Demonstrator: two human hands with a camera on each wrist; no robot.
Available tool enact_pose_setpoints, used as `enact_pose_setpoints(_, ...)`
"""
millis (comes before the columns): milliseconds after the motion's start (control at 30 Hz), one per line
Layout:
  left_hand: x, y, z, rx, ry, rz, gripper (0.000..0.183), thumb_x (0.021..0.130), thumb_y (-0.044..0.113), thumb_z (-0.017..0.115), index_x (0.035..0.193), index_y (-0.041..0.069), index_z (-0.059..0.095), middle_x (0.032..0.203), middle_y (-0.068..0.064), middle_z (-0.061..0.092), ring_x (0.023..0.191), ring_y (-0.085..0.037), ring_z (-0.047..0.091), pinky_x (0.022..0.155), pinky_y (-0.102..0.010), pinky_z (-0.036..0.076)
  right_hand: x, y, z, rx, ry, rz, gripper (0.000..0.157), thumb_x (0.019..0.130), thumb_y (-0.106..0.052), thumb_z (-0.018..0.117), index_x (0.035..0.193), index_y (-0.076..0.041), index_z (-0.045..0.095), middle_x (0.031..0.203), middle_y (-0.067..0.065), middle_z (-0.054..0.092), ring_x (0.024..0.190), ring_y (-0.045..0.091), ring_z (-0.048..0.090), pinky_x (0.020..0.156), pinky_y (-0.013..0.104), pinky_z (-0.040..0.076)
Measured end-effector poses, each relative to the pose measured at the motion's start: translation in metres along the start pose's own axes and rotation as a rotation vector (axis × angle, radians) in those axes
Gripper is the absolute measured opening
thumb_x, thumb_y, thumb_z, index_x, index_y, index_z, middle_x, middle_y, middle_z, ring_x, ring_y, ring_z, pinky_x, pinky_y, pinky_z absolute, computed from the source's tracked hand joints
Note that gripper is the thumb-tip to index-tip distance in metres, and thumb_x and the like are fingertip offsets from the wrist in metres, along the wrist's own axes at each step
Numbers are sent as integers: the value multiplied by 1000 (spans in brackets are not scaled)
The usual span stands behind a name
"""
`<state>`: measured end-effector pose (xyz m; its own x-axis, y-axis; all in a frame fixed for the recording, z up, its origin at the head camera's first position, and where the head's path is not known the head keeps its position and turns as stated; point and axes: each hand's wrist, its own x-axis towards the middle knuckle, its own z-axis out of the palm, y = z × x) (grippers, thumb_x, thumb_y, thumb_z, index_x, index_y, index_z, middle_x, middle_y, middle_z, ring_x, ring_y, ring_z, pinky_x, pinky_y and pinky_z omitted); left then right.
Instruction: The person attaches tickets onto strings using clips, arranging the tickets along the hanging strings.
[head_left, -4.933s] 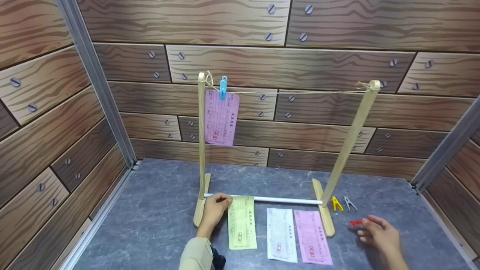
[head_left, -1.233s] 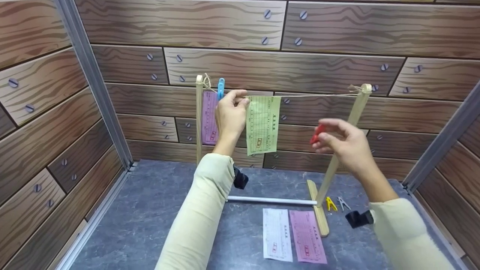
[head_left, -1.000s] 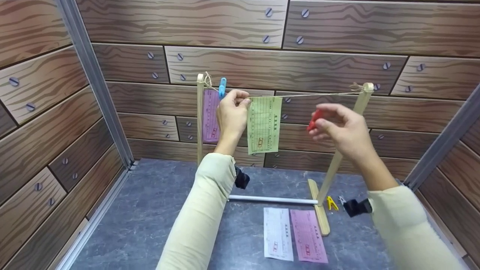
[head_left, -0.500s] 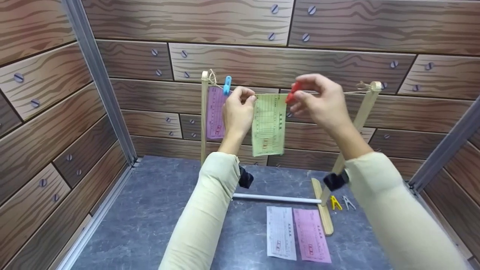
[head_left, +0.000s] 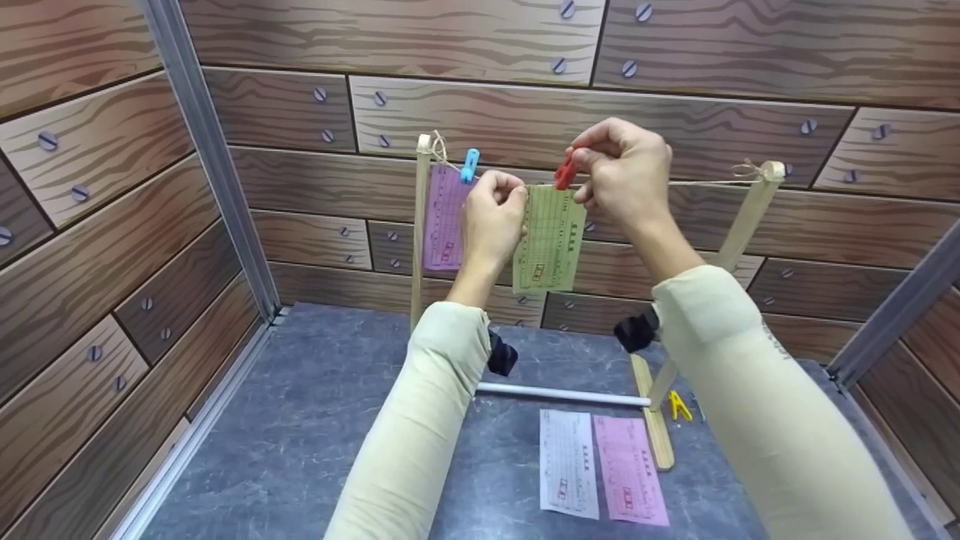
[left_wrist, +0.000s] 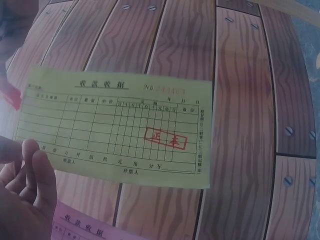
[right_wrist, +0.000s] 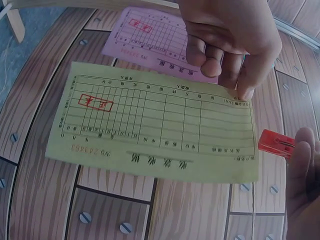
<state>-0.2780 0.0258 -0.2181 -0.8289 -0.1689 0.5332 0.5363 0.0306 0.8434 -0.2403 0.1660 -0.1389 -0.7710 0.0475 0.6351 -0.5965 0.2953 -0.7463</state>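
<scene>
My left hand (head_left: 493, 217) pinches the top left corner of a yellow-green receipt slip (head_left: 550, 240), which hangs at the string (head_left: 701, 182) of a wooden stand. My right hand (head_left: 630, 169) pinches a red clothespin (head_left: 565, 172) by its upper end. In the head view the clothespin's tip is right at the slip's top edge; the right wrist view shows the red clothespin (right_wrist: 276, 143) beside that edge. Left of my hands a pink receipt slip (head_left: 444, 217) hangs from the string under a blue clothespin (head_left: 469, 166), partly hidden by my left hand.
On the grey table (head_left: 300, 420) lie a white slip (head_left: 568, 465) and another pink slip (head_left: 631, 471). A yellow clothespin (head_left: 679, 406) lies beside the stand's right foot (head_left: 652, 412); a grey one is mostly hidden by my right sleeve. A white rod (head_left: 562, 393) joins the stand's feet.
The yellow-green slip has been lifted from the table to the string by my left hand. My right hand has carried the red clothespin up and left to the slip's top edge.
</scene>
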Motion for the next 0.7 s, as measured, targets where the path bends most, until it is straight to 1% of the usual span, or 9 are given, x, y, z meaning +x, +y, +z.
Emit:
enact_pose_setpoints(167, -2, 2, 1, -32, 5, -3, 4, 95, 6, 60, 92, 4, 62, 70, -1, 62, 49, -12, 56, 47, -27, 49, 4, 1, 5, -46, -23, 9, 5, 92, 8, 66, 89, 5, 70, 77, 17, 73, 42, 16, 60, 39, 25, 48)
enact_pose_setpoints(267, -3, 4, 2, -31, 4, -11, 5, 95, 8, 59, 90, 7, 61, 67, 0, 61, 48, -13, 56, 46, -27, 48, 5, 3, 6, -71, -23, 18, 5, 92, 7, 67, 89, 4, 70, 76, 15, 73, 41, 15, 59, 39, 25, 48)
enact_pose_setpoints(433, -3, 3, 3, -43, -17, -10, 7, 96, 8, 58, 89, 8, 59, 65, 2, 57, 48, -12, 54, 46, -27, 49, 7, 5, 6, -116, -30, 52, 4, 92, 5, 69, 90, 2, 70, 78, 12, 73, 41, 14, 58, 39, 24, 48)
enact_pose_setpoints(533, -3, 3, 2, -56, -28, -1, 8, 96, 8, 57, 88, 9, 58, 65, 3, 55, 48, -12, 53, 46, -27, 48, 8, 6, 7, -165, -72, 71, 3, 92, 5, 68, 93, 3, 69, 79, 11, 73, 41, 13, 59, 40, 24, 49)
enact_pose_setpoints(700, -3, 2, -1, -46, -44, 5, 8, 96, 8, 57, 89, 9, 58, 68, 2, 56, 49, -11, 52, 46, -27, 49, 9, 4, 9, -221, -176, 115, 7, 94, 5, 66, 101, 4, 66, 83, 14, 72, 45, 13, 61, 44, 24, 51)
